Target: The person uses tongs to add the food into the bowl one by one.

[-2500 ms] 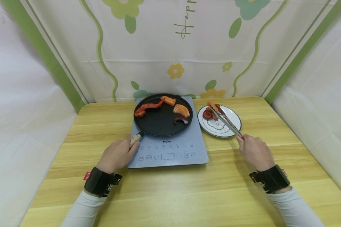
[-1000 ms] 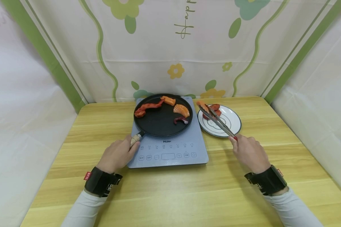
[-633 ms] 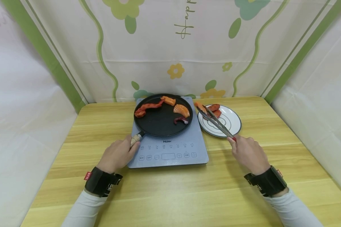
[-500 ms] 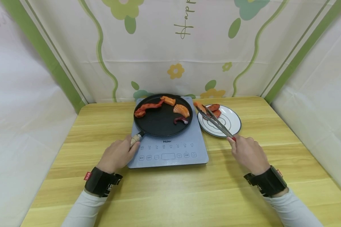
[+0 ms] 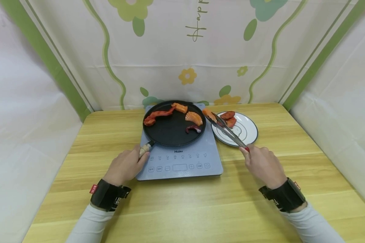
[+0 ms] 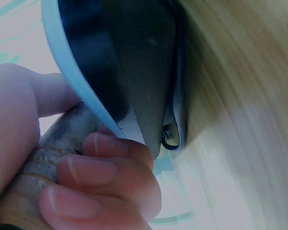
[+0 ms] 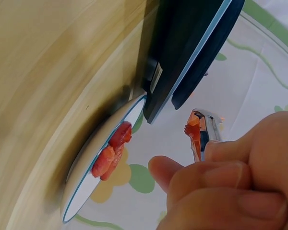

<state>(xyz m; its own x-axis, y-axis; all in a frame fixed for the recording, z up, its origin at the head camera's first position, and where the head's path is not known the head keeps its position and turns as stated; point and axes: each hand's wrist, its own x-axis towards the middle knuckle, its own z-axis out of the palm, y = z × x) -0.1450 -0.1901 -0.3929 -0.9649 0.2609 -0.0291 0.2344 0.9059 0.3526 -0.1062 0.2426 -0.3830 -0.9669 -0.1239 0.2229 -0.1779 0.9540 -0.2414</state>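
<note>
In the head view my left hand (image 5: pixel 124 167) grips the wooden handle (image 5: pixel 145 148) of a round black frying pan (image 5: pixel 170 133); the left wrist view shows the fingers (image 6: pixel 93 172) curled round it. My right hand (image 5: pixel 265 166) holds metal tongs (image 5: pixel 231 133) with a red part near the fingers. Their tips pinch an orange piece of food (image 5: pixel 209 114), raised between the pan's right rim and the plate. In the pan lie a long red piece of meat (image 5: pixel 158 115), an orange chunk (image 5: pixel 180 107), a striped salmon slice (image 5: pixel 194 118) and a purple octopus tentacle (image 5: pixel 193 129).
The pan stands on a grey Haier induction cooktop (image 5: pixel 182 160). Close to its right is a white plate (image 5: pixel 246 133) with a dark rim, holding several reddish food pieces (image 5: pixel 229 118). A flower-print cloth (image 5: pixel 170 50) closes off the table's (image 5: pixel 176 206) back.
The tongs, with the orange piece in their tips, have moved left from over the plate toward the pan's right rim. My left hand and the pan have stayed put.
</note>
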